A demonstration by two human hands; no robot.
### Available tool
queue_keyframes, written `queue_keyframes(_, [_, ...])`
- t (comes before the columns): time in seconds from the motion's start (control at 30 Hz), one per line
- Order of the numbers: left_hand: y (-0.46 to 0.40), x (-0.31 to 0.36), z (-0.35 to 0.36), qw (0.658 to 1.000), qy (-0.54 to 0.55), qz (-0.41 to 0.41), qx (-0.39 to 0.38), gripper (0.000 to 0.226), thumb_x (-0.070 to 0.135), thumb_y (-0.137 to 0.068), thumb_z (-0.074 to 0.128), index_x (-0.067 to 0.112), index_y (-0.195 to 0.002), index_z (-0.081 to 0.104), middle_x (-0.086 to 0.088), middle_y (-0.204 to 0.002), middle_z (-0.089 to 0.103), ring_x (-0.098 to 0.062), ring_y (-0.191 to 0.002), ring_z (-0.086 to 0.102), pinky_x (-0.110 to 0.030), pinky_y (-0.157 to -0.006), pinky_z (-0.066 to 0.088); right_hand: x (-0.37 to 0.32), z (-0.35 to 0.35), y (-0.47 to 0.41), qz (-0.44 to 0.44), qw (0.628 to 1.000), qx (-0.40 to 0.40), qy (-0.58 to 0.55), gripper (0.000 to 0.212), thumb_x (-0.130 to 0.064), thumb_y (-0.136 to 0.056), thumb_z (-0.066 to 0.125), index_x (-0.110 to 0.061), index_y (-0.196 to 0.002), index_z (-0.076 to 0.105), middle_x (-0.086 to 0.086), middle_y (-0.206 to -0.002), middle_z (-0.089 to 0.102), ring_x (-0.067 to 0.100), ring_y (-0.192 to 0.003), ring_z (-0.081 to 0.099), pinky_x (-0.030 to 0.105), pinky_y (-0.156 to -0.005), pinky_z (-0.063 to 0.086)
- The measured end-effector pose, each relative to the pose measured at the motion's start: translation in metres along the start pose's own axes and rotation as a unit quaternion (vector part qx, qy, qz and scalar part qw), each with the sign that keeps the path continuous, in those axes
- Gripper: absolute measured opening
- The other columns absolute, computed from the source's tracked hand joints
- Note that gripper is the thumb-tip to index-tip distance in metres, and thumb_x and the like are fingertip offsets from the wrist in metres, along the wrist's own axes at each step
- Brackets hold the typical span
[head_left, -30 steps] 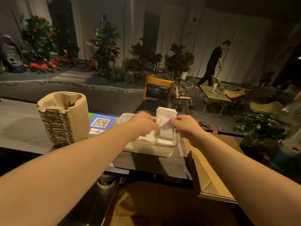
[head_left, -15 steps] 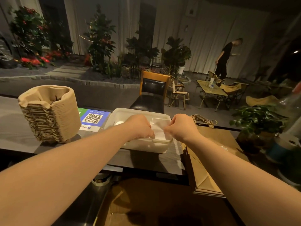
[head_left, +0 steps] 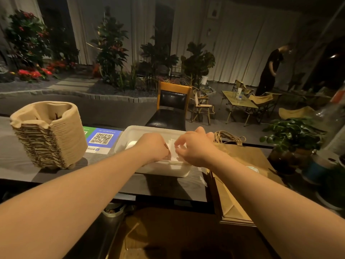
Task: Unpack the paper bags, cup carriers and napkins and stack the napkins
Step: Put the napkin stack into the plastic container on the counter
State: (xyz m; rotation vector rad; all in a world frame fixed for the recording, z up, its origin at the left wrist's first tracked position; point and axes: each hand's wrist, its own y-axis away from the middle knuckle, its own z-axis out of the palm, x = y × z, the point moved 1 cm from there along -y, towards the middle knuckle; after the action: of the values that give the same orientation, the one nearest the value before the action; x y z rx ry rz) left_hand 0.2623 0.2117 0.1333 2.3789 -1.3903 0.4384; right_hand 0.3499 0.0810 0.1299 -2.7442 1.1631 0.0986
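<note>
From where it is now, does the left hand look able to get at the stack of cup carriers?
Probably yes. The left hand is at the napkins in the white tub; the cup carriers stand further left on the same counter, only a flat QR sign between.

One wide-angle camera sits on my head, looking forward and down along my forearms. My hands (head_left: 177,146) meet close below it over the tabletop (head_left: 164,186). Beyond, the view faces a dim room with plants (head_left: 112,51) and chairs.
</note>
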Motion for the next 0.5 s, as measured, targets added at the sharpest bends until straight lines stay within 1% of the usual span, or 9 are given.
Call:
queue_keyframes(0.07, [-0.001, 0.001, 0.001, 1.0, -0.016, -0.014, -0.012, 0.033, 0.035, -0.091, 0.076, 0.02, -0.12, 0.073, -0.003, -0.109, 0.072, -0.024, -0.102, 0.065, -0.041, -0.1, 0.056, 0.0, 0.002, -0.001, 0.0, 1.0, -0.003, 0.001, 0.027, -0.05, -0.099, 0.054, -0.041, -0.118, 0.07, -0.01, -0.123, 0.061, 0.019, -0.114, 0.033, 0.042, -0.087, 0.026])
queue_keyframes(0.13, [-0.002, 0.002, 0.001, 0.999, -0.033, -0.012, -0.02, 0.038, 0.038, -0.092, 0.076, 0.019, -0.124, 0.071, -0.003, -0.112, 0.071, -0.024, -0.104, 0.065, -0.042, -0.101, 0.055, -0.001, 0.0, 0.0, -0.019, 1.0, -0.002, 0.009, 0.028, -0.05, -0.099, 0.053, -0.042, -0.121, 0.069, -0.011, -0.126, 0.059, 0.018, -0.114, 0.032, 0.043, -0.09, 0.027])
queue_keyframes(0.2, [-0.002, 0.004, -0.002, 0.998, -0.061, 0.014, -0.03, 0.033, 0.032, -0.096, 0.071, 0.019, -0.126, 0.07, -0.004, -0.114, 0.07, -0.023, -0.106, 0.064, -0.04, -0.102, 0.054, -0.003, -0.004, 0.001, -0.053, 0.998, -0.002, 0.018, 0.029, -0.048, -0.1, 0.053, -0.044, -0.127, 0.065, -0.014, -0.133, 0.056, 0.017, -0.116, 0.032, 0.044, -0.095, 0.028])
queue_keyframes(0.27, [0.0, 0.004, -0.008, 0.994, -0.086, 0.052, -0.04, 0.026, 0.02, -0.1, 0.064, 0.022, -0.125, 0.072, -0.001, -0.114, 0.07, -0.021, -0.106, 0.063, -0.035, -0.101, 0.053, -0.004, -0.006, 0.001, -0.077, 0.996, -0.029, 0.037, 0.032, -0.046, -0.102, 0.052, -0.046, -0.132, 0.061, -0.013, -0.136, 0.054, 0.017, -0.118, 0.033, 0.044, -0.097, 0.029])
queue_keyframes(0.33, [0.003, 0.003, -0.013, 0.991, -0.095, 0.081, -0.056, 0.03, 0.014, -0.101, 0.059, 0.029, -0.123, 0.074, 0.004, -0.111, 0.069, -0.017, -0.103, 0.061, -0.03, -0.096, 0.051, -0.004, -0.006, -0.001, -0.073, 0.993, -0.068, 0.058, 0.033, -0.044, -0.103, 0.049, -0.047, -0.134, 0.059, -0.01, -0.134, 0.055, 0.019, -0.119, 0.034, 0.046, -0.099, 0.029])
queue_keyframes(0.4, [0.005, 0.0, -0.015, 0.99, -0.095, 0.088, -0.064, 0.034, 0.013, -0.102, 0.055, 0.034, -0.123, 0.073, 0.009, -0.1, 0.065, -0.013, -0.097, 0.058, -0.027, -0.091, 0.047, -0.004, -0.007, -0.003, -0.07, 0.992, -0.082, 0.064, 0.035, -0.043, -0.102, 0.049, -0.049, -0.136, 0.056, -0.007, -0.133, 0.055, 0.021, -0.121, 0.035, 0.047, -0.101, 0.028])
queue_keyframes(0.47, [0.005, -0.001, -0.014, 0.987, -0.112, 0.092, -0.066, 0.036, 0.014, -0.103, 0.052, 0.033, -0.128, 0.07, 0.01, -0.093, 0.06, -0.012, -0.092, 0.056, -0.026, -0.088, 0.047, -0.004, -0.009, -0.003, -0.081, 0.992, -0.08, 0.062, 0.039, -0.042, -0.102, 0.05, -0.052, -0.14, 0.051, -0.006, -0.13, 0.052, 0.021, -0.121, 0.035, 0.046, -0.1, 0.026])
queue_keyframes(0.5, [0.006, -0.001, -0.014, 0.986, -0.123, 0.095, -0.066, 0.037, 0.013, -0.104, 0.051, 0.032, -0.13, 0.068, 0.008, -0.094, 0.061, -0.012, -0.092, 0.056, -0.027, -0.089, 0.048, -0.004, -0.01, -0.004, -0.087, 0.99, -0.086, 0.066, 0.041, -0.041, -0.102, 0.05, -0.054, -0.141, 0.048, -0.005, -0.127, 0.05, 0.021, -0.119, 0.035, 0.046, -0.1, 0.025])
